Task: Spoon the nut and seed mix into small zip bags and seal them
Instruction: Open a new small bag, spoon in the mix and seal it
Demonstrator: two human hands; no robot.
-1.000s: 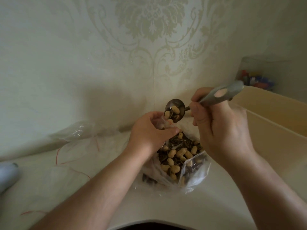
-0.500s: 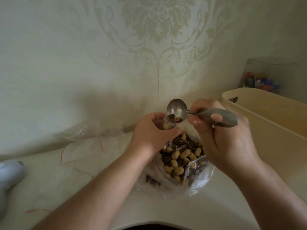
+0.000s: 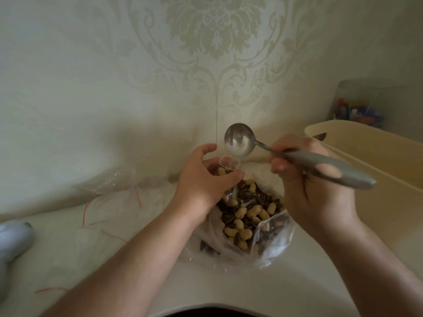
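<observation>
Small zip bag (image 3: 229,164) held upright above the tabletop (image 3: 297,282), mouth up, long axis vertical. Left hand (image 3: 203,179) grip clenched round its body. Thin, limp, slippery film: best pinched at the rim. Right hand (image 3: 304,179) grips the spoon (image 3: 239,139), bowl empty, over the mouth; handle points right

Pale cream tabletop (image 3: 142,273), butted against a patterned wall. On it I see a large clear bag of peanuts and sunflower seeds (image 3: 246,221), mouth open, near the front edge. Left of it, empty zip bags with red seal lines (image 3: 109,202) lie flat, some crumpled toward the wall. A cream plastic bin (image 3: 377,161) stands at right. A pale grey object (image 3: 11,239) sits at far left; I cannot identify it.
</observation>
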